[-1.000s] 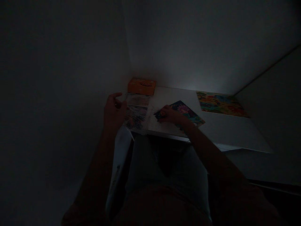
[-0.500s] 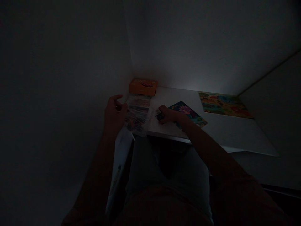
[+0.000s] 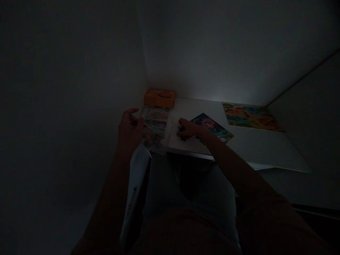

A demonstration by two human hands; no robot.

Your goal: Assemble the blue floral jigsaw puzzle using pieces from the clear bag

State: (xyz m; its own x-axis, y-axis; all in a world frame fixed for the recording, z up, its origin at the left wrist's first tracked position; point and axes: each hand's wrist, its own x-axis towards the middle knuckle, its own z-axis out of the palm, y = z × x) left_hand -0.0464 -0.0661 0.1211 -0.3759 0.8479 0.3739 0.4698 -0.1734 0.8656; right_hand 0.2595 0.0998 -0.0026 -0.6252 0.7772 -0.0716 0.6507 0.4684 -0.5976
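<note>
The scene is very dim. My left hand [image 3: 130,130] is at the left edge of a clear plastic bag [image 3: 155,132] with colourful printed pieces in it. Its fingers are curved, thumb and forefinger apart, and I see nothing held between them. To the right of the bag, my right hand [image 3: 189,128] is low over the white table, its fingers closed around a small dark piece [image 3: 183,137] whose details are lost in the gloom. Partly under that hand and wrist lies a dark picture card [image 3: 209,124] with a pink figure.
An orange box [image 3: 159,98] stands behind the plastic bag, against the wall. On the far right of the white table [image 3: 260,145] lies a colourful picture sheet [image 3: 251,116]. Walls rise at the left and back. My legs are below the table's front edge.
My right hand has shifted slightly, with the dark piece now lower beneath its fingers. The left hand has kept nearly the same place. The whole view has moved a little.
</note>
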